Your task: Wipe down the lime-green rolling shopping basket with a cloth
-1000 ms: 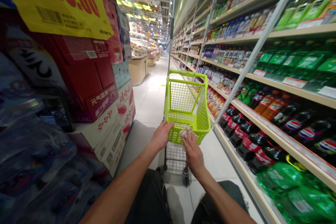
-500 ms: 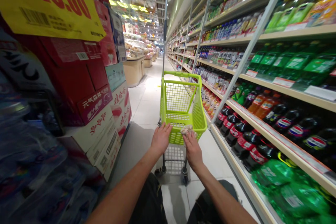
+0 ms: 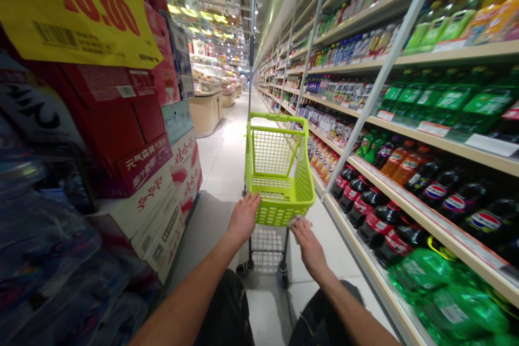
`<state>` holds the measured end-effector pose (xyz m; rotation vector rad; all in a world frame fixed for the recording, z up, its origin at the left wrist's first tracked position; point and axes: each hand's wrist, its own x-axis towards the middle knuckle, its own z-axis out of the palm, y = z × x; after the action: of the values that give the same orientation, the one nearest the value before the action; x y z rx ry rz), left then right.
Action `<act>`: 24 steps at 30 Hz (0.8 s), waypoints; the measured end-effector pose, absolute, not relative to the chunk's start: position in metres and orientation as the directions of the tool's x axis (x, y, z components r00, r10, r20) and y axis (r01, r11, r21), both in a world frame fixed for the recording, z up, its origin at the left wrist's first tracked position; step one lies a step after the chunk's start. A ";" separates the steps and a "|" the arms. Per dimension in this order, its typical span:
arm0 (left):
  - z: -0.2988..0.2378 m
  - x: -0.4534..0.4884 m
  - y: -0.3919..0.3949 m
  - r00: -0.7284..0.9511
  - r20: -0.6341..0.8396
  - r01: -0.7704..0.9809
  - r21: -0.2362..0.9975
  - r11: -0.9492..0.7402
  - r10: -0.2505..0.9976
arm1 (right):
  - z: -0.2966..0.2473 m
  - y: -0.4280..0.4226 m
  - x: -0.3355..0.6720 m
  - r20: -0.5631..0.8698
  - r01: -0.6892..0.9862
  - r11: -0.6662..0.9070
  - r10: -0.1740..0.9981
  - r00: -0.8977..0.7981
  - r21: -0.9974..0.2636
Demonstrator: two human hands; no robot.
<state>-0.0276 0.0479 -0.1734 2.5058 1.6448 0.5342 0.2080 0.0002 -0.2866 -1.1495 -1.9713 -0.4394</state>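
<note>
A lime-green shopping cart (image 3: 279, 167) stands in the aisle just ahead of me, its basket holding nothing I can see. My left hand (image 3: 244, 217) rests flat against the near left corner of the basket, fingers stretched out. My right hand (image 3: 307, 240) presses a crumpled whitish cloth (image 3: 299, 220) against the near right corner of the basket, low on its wall. Both forearms reach forward over my dark trousers.
Shelves of soda bottles (image 3: 409, 200) run along the right. Stacked red and white cartons (image 3: 150, 173) with a yellow price sign (image 3: 81, 11) stand at the left, with wrapped packs below. The tiled aisle (image 3: 227, 157) runs ahead toward a counter.
My right hand with the cloth has slid from the middle of the basket's near rim down to its right corner. The cart has shifted slightly left in view.
</note>
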 end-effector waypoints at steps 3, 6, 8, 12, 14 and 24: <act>-0.176 -0.030 0.050 0.368 0.246 0.851 0.300 -0.431 0.897 | -0.290 -0.011 0.210 0.768 0.852 0.510 0.591 -0.248 -0.117; -0.180 -0.031 0.052 0.373 0.274 0.827 0.335 -0.452 0.886 | -0.263 -0.010 0.212 0.816 0.870 0.459 0.563 -0.127 -0.181; -0.182 -0.031 0.053 0.361 0.291 0.820 0.352 -0.450 0.886 | -0.250 -0.001 0.214 0.849 0.880 0.434 0.523 -0.073 -0.191; -0.183 -0.031 0.052 0.350 0.284 0.817 0.374 -0.439 0.893 | -0.277 0.008 0.215 0.844 0.888 0.439 0.522 -0.125 -0.139; -0.181 -0.031 0.051 0.365 0.260 0.815 0.375 -0.442 0.894 | -0.294 0.003 0.210 0.815 0.866 0.483 0.549 -0.186 -0.128; -0.183 -0.037 0.063 0.362 0.326 0.722 0.494 -0.484 0.873 | -0.253 0.017 0.124 0.856 0.753 0.641 0.465 -0.227 -0.148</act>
<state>-0.0375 0.0632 -0.1831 2.3602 1.4200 0.8150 0.1241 0.0174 -0.2531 -0.9667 -1.8762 -0.3677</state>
